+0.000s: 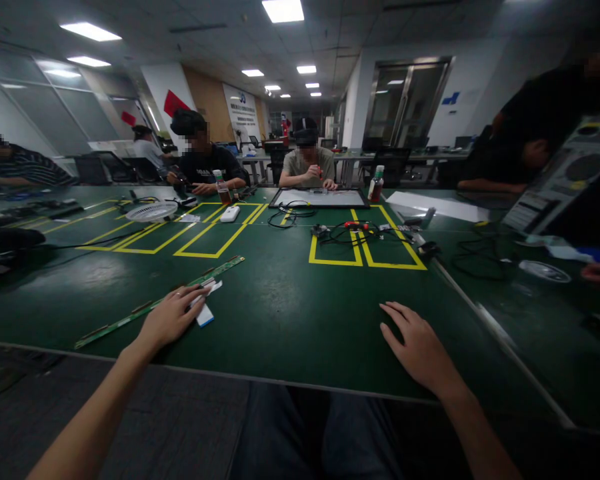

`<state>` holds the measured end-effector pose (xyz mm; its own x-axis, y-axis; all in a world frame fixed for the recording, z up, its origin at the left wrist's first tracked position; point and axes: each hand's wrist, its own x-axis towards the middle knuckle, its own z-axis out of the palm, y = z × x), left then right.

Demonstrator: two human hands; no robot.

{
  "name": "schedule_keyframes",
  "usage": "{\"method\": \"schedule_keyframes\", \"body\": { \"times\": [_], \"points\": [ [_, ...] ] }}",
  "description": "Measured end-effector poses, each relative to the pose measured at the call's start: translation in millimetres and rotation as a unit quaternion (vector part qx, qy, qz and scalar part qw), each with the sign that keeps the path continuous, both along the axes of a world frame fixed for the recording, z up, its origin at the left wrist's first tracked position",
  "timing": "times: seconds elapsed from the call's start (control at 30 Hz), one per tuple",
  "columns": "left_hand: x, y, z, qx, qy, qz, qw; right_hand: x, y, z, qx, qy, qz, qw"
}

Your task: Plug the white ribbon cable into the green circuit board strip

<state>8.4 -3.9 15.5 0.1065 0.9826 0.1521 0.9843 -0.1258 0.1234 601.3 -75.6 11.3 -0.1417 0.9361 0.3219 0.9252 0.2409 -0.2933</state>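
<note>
"Green table [280,333] fills the foreground; where is the piece being handled?"

"Slim circuit board [125,322], lying flat and slantwise at near left, a left hand [173,315] across its farther half."

"And the other?"

"A right hand [420,347], well apart at near right, fingers loosely spread, gripping nothing. The left's fingers drape over the circuit board; whether they pinch anything, I cannot tell."

"How far along does the handling look?"

"Early, by my reading: one-handed contact is made; the circuit board is not yet lifted, nor do both hands engage it."

"Smallest detail?"

"White ribbon cable [205,314], blue-tipped, emerging beside the left fingers; its attachment is hidden."
</note>
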Motion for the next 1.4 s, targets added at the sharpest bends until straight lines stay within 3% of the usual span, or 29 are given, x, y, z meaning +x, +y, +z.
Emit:
{"method": "schedule_keyframes", "body": {
  "times": [0.27,0.43,0.73,0.8,0.93,1.1,1.4],
  "points": [
    [-87.0,-4.2,0.7,-0.035,0.016,0.105,0.994,0.0,-0.4,-0.7,0.008,-0.002,0.002,1.0],
    [-110.5,-2.6,-6.4,-0.009,0.022,0.114,0.993,-0.1,-1.0,0.9,0.003,0.001,0.001,1.0],
    [-95.4,-11.9,-5.2,0.037,0.034,0.14,0.989,0.8,0.3,-1.1,0.004,0.005,0.005,1.0],
    [-92.3,-12.1,-5.7,0.037,0.039,0.119,0.991,0.3,0.2,-0.5,0.003,0.001,0.001,1.0],
    [-90.6,-10.6,-16.3,-0.006,0.012,0.059,0.998,-1.2,-0.6,1.4,0.004,0.002,-0.001,1.0],
    [-82.4,-14.4,-26.7,-0.03,-0.01,0.079,0.996,-0.1,-0.1,0.3,0.003,0.0,0.0,1.0],
    [-67.8,-23.3,-16.0,0.013,-0.052,0.065,0.996,1.5,0.5,-0.9,0.004,0.004,0.002,1.0]
  ]
}}
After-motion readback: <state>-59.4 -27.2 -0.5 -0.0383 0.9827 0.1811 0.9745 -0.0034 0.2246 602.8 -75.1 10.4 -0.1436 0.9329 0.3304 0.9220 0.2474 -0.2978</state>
